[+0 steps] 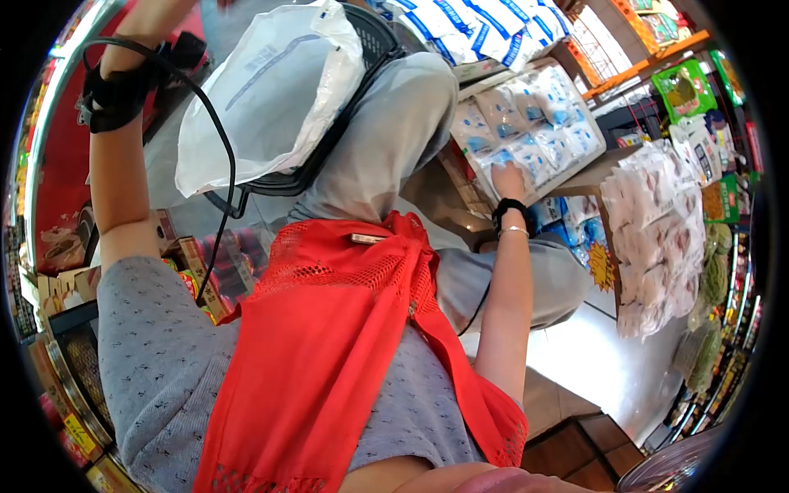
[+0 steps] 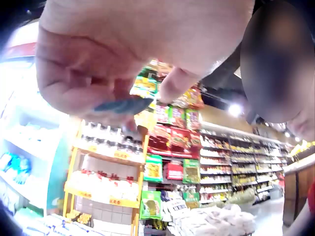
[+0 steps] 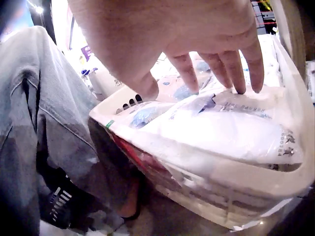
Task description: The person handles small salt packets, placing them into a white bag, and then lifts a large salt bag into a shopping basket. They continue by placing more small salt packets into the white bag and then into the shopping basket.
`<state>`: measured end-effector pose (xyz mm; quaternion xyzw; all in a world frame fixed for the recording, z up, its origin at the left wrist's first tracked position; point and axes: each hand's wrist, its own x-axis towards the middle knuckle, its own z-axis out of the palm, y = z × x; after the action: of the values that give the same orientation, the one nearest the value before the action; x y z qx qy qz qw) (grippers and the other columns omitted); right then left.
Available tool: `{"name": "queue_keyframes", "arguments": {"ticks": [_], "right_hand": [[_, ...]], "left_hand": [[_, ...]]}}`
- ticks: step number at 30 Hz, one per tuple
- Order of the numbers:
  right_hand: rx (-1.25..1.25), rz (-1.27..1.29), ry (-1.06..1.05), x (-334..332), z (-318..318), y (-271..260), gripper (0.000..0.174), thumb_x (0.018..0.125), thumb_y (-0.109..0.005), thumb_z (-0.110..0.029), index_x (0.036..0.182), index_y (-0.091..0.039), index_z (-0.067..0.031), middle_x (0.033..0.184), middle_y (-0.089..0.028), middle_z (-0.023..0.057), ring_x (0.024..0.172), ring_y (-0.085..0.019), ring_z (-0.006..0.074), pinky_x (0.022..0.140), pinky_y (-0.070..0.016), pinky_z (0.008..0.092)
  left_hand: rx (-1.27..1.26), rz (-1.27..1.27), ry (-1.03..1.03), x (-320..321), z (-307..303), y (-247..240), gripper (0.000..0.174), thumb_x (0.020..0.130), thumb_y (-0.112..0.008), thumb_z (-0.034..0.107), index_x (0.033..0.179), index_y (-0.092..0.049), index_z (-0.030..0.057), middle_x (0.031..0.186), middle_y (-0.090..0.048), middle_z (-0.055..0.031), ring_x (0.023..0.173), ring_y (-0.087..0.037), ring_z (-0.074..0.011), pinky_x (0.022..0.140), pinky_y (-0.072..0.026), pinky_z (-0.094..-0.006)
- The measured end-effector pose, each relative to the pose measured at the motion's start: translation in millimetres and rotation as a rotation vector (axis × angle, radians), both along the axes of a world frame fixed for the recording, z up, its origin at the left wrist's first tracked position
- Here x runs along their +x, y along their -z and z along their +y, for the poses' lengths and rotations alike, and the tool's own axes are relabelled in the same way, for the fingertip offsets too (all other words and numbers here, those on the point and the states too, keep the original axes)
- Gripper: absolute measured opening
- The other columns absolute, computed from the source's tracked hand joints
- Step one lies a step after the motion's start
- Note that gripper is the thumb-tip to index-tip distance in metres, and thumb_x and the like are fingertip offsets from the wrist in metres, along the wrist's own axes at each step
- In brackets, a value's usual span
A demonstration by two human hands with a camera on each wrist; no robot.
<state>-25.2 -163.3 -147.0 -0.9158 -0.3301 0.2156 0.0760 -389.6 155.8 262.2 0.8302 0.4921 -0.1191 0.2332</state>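
Note:
My right hand (image 1: 508, 179) reaches into a white plastic basket (image 3: 162, 147) of clear-wrapped white packs. In the right wrist view its spread, fairly straight fingers (image 3: 253, 73) touch the top of a white pack (image 3: 211, 132) with blue and dark print. My left hand (image 2: 133, 44) is raised, partly cut off by the top edge of the head view. Its fingers curl around a slim, dark blue pointed thing (image 2: 125, 105), with the thumb near the tip; I cannot tell what this is. A white plastic bag (image 1: 271, 90) lies in a black basket (image 1: 374, 37) at my left knee.
Blue-and-white packs (image 1: 468, 25) are piled beyond the basket. Pinkish-white packs (image 1: 653, 238) fill a display on the right. Boxed goods (image 1: 222, 263) stand left of my legs, and a wooden stand (image 1: 583, 452) is low at right. A cable hangs from my left wrist.

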Motion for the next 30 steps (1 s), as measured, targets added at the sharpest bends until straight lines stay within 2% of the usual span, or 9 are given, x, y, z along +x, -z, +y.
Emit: {"name": "queue_keyframes", "arguments": {"ticks": [1,4,6,11,16,19,25,28,30], "right_hand": [[0.07,-0.09,0.015,1,1,4,0.045,0.08,-0.053,-0.037,0.111,-0.052,-0.0041,0.119,-0.045,0.025,0.109,-0.046,0.0389,0.087,-0.0398,0.0481],[0.262,-0.322,0.008,2,1,11,0.037,0.081,-0.053,-0.03,0.105,-0.055,-0.002,0.12,-0.044,0.0253,0.11,-0.044,0.0391,0.088,-0.0383,0.0479],[0.361,-0.428,-0.032,-3,4,4,0.032,0.08,-0.053,-0.025,0.101,-0.057,-0.0009,0.122,-0.043,0.026,0.111,-0.043,0.04,0.091,-0.0359,0.0478],[0.419,-0.502,-0.048,-6,5,4,0.035,0.079,-0.054,-0.021,0.106,-0.054,0.0009,0.128,-0.034,0.0287,0.116,-0.038,0.0408,0.094,-0.0337,0.0467],[0.382,-0.393,0.07,-5,-1,-1,0.036,0.078,-0.054,-0.02,0.107,-0.052,0.0013,0.129,-0.032,0.0271,0.119,-0.034,0.0399,0.095,-0.0332,0.0454],[0.41,-0.345,0.066,-8,-10,2,0.036,0.078,-0.053,-0.019,0.107,-0.051,0.0026,0.128,-0.032,0.0305,0.12,-0.032,0.0417,0.098,-0.0298,0.0448],[0.187,-0.339,0.084,-12,-21,5,0.036,0.079,-0.052,-0.018,0.108,-0.05,0.002,0.126,-0.033,0.0311,0.121,-0.029,0.0413,0.098,-0.0283,0.0455],[0.191,-0.381,0.083,-1,-34,20,0.033,0.08,-0.051,-0.017,0.107,-0.049,0.0018,0.125,-0.034,0.029,0.119,-0.031,0.0402,0.097,-0.0294,0.0444],[0.223,-0.363,0.092,5,-39,25,0.031,0.08,-0.052,-0.016,0.105,-0.049,0.0021,0.124,-0.034,0.0279,0.118,-0.032,0.0398,0.096,-0.0302,0.0435]], "left_hand": [[-0.021,-0.248,0.24,-23,-38,29,0.019,0.079,-0.053,0.022,0.082,-0.057,0.0038,0.071,-0.058,-0.0024,0.059,-0.056,-0.0073,0.051,-0.0445,-0.0174],[-0.125,0.154,0.245,-6,-63,93,0.029,0.081,-0.046,0.023,0.079,-0.058,-0.0029,0.069,-0.059,-0.0096,0.067,-0.059,-0.0176,0.059,-0.047,-0.03],[0.239,0.312,0.899,-24,-16,202,0.025,0.08,-0.048,0.022,0.085,-0.062,0.0015,0.075,-0.062,-0.012,0.065,-0.059,-0.0238,0.061,-0.0459,-0.0366],[-0.205,0.274,0.414,-28,34,376,0.021,0.06,-0.058,0.018,0.066,-0.055,-0.0021,0.061,-0.053,-0.0151,0.056,-0.044,-0.0287,0.053,-0.0384,-0.0389],[0.063,0.445,0.195,-29,35,462,0.019,0.071,-0.058,0.021,0.071,-0.062,0.0023,0.067,-0.057,-0.0136,0.056,-0.047,-0.0249,0.054,-0.0398,-0.0393],[-0.156,0.477,0.25,-18,2,426,0.038,0.079,-0.057,0.035,0.094,-0.064,0.0013,0.094,-0.062,-0.0159,0.09,-0.059,-0.0302,0.075,-0.0471,-0.0426],[-0.26,0.031,-0.27,-4,-7,548,0.094,0.07,-0.058,0.06,0.135,-0.022,0.002,0.13,-0.035,-0.0264,0.115,-0.042,-0.0399,0.093,-0.038,-0.0437],[-0.136,-0.054,-0.363,22,20,637,0.118,0.059,-0.061,0.069,0.133,-0.01,-0.0079,0.132,-0.028,-0.0293,0.119,-0.035,-0.0419,0.095,-0.0358,-0.0436],[-0.436,-0.181,-0.514,20,32,598,0.118,0.053,-0.064,0.07,0.132,-0.015,-0.0016,0.135,-0.023,-0.0275,0.123,-0.027,-0.0404,0.099,-0.0315,-0.0457]]}}
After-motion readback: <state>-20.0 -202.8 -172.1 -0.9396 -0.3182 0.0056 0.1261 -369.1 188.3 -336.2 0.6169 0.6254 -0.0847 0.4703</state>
